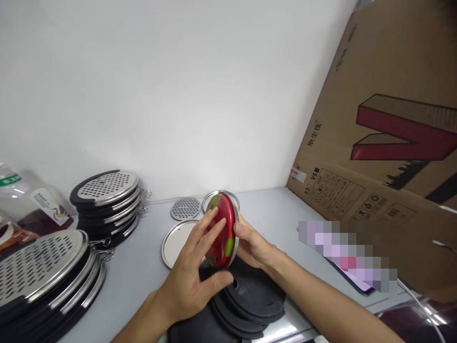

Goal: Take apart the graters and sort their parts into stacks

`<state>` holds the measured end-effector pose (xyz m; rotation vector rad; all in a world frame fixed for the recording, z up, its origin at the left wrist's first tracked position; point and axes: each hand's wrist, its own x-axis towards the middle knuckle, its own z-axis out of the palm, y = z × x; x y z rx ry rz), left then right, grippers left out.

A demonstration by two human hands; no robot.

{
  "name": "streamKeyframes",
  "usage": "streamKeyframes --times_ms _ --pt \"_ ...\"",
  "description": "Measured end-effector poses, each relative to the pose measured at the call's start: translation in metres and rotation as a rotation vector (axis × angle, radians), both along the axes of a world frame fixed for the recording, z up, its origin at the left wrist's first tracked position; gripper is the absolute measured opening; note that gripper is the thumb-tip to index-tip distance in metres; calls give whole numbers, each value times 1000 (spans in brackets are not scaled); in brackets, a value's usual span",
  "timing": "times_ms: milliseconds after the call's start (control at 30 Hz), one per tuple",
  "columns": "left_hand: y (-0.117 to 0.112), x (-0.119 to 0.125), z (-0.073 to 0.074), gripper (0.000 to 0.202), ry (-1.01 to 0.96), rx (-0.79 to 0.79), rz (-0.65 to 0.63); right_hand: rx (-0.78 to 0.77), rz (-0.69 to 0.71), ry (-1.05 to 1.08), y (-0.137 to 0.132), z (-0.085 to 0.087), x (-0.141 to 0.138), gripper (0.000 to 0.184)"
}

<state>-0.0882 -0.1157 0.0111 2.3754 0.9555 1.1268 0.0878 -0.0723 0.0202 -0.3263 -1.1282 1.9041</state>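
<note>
Fingers [209,228] on both hands are doing what right now?

They're gripping a red disc [222,245] between them. The left hand [189,276] is spreading its fingers across the disc's face and bracing its thumb near the lower edge. The right hand [252,245] is pressing against the disc's other side, with its fingers mostly hidden behind it.

How is the disc looking?

It's glossy red with green patches, and it's standing tilted on edge, with a thin metal rim [235,221] catching the light.

Where is it being held?

Up between the hands, above a stack of black rubber discs [253,297] and just in front of a metal ring [214,194].

What's lying around it?

A plain metal lid [174,243] and a small perforated disc [184,208] are lying on the table [271,214]. Stacks of round graters [107,188] are sitting at left, and a cardboard box [392,119] is leaning at right.
</note>
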Motion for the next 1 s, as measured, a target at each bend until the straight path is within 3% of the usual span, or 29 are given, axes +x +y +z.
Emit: streamKeyframes --times_ms 133,400,467,633,733,800,933,1000 --pt "2 1 0 69 -88 -72 84 -26 -35 33 -2 -1 -4 72" --pt "6 1 -3 64 -213 -143 72 -66 32 67 3 -11 -4 46" --pt "9 2 -3 57 -396 -236 32 -94 33 90 6 -12 -4 45" --pt "24 -8 12 51 -1187 -649 4 -231 37 140 13 -4 -1 52" --pt "38 -25 19 54 -1397 -804 25 -328 47 127 21 -2 5 59" --pt "49 -39 17 43 -1413 -820 130 -356 -2 101 29 -4 11 62" --pt "68 -63 3 24 -1235 -751 516 -337 -205 0 48 -10 23 59" --pt "72 -72 -3 25 -1130 -726 539 -296 -357 -81 60 -14 29 45"
